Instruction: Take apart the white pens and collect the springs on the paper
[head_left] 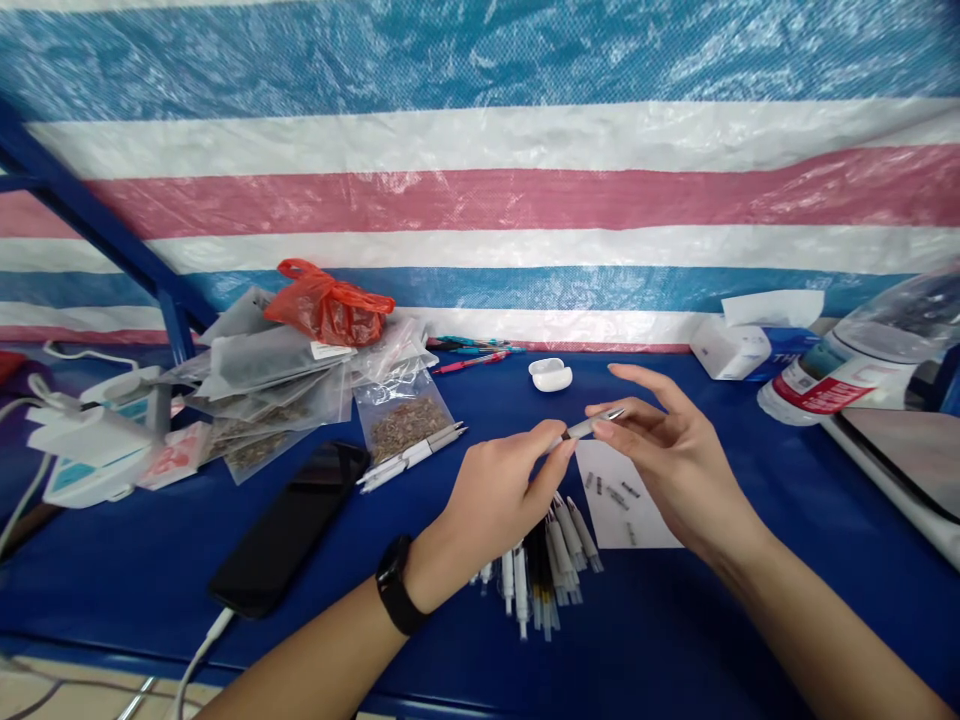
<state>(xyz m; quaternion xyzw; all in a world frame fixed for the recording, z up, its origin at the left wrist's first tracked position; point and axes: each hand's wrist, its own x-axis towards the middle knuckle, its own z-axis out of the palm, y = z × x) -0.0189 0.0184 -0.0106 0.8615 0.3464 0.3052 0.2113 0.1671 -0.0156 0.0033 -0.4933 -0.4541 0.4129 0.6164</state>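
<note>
One slim pen [592, 426] is held in the air above the blue bench [105, 590], spanning the gap between the two hands, with its metal tip angled up and to the right. The grip of the left hand [495, 500] is closed on the pen's lower end between thumb and fingertips. The grip of the right hand [679, 470] pinches the pen near the tip, with the upper fingers spread. Just below lie a loose fan of white pens [555, 560] and a white paper sheet [626, 500] with small dark labels. Further up the bench sit a white earbud case [550, 374], two white pens [411, 456], clear bags of dried plant matter [401, 418] and a black smartphone [289, 530]. A black watch [395, 585] circles the left wrist.
</note>
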